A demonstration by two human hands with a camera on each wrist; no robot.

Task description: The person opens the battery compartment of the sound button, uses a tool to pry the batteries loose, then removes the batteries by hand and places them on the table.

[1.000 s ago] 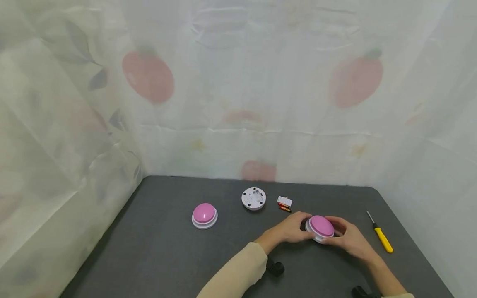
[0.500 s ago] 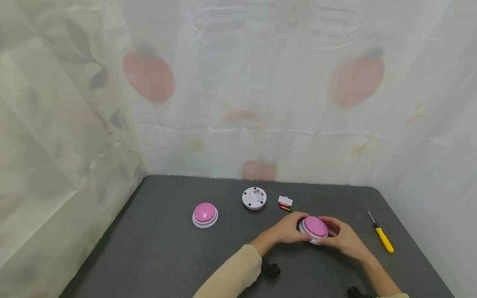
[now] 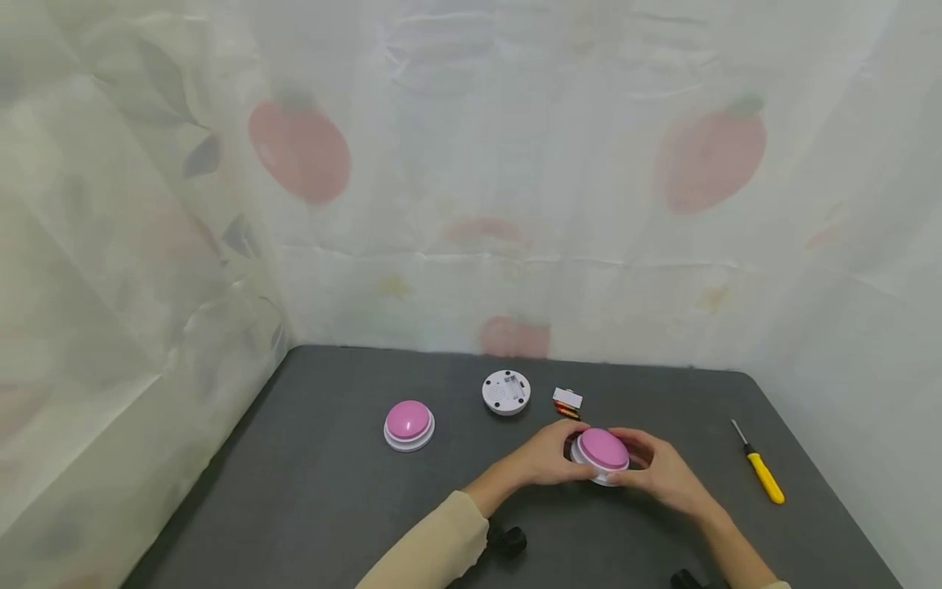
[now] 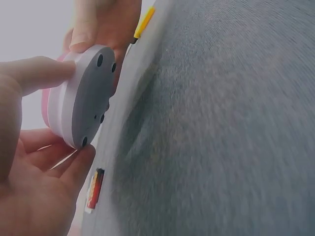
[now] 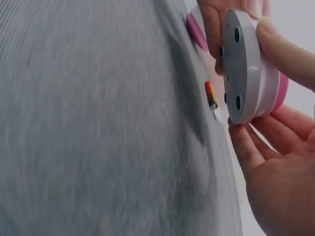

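Both hands hold a round push button [image 3: 604, 449] with a pink dome and white base, raised over the dark table with the dome up. My left hand [image 3: 548, 454] grips its left rim between thumb and fingers. From the other side, my right hand [image 3: 662, 474] grips the right rim the same way. In the left wrist view the white underside [image 4: 93, 93] shows dark round feet and faces the table. A second pink button [image 3: 408, 424] stands dome up at the left. Behind, a white button [image 3: 506, 393] lies upside down with its battery slot uncovered.
A small white cover [image 3: 567, 398] lies beside a few red-and-black batteries [image 3: 567, 410] behind the hands. At the right lies a screwdriver [image 3: 763, 470] with a yellow handle. Patterned curtains [image 3: 471, 204] enclose the back and sides of the dark table [image 3: 331, 507].
The two hands have moved left together with the pink button between them, keeping their hold. The other button, the upside-down one and the screwdriver stay where they were on the table.
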